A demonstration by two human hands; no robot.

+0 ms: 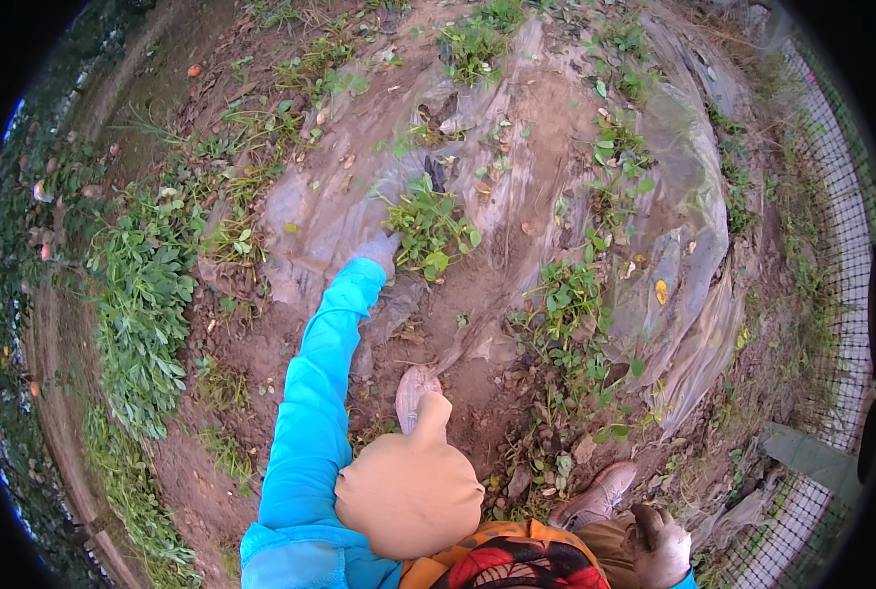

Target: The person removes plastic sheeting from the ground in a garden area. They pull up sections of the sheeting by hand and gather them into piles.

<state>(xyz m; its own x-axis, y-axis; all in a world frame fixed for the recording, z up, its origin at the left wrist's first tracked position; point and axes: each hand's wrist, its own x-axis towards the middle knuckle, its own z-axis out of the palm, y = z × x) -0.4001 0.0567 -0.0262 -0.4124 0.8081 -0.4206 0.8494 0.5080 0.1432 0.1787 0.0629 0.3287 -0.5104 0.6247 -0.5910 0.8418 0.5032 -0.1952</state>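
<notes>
My left hand (379, 252), in a pale glove below a bright blue sleeve, reaches forward to the left side of a leafy green plant (431, 228). Its fingers are partly hidden at the leaves, so I cannot tell whether they grip a stem. Thin clear plastic film (313, 213) lies over the soil around the plant. My right hand (659, 545), in a soiled glove, is low at the right beside my brown trousers, with its fingers curled; whether it holds anything is unclear.
Another row of plants (570, 302) grows to the right, by crumpled plastic film (681, 294). A heap of cut leafy plants (143, 316) lies at the left. A black-and-white net (843, 243) borders the far right. My shoes (604, 493) stand on soil. Fruit trees (40, 213) line the left edge.
</notes>
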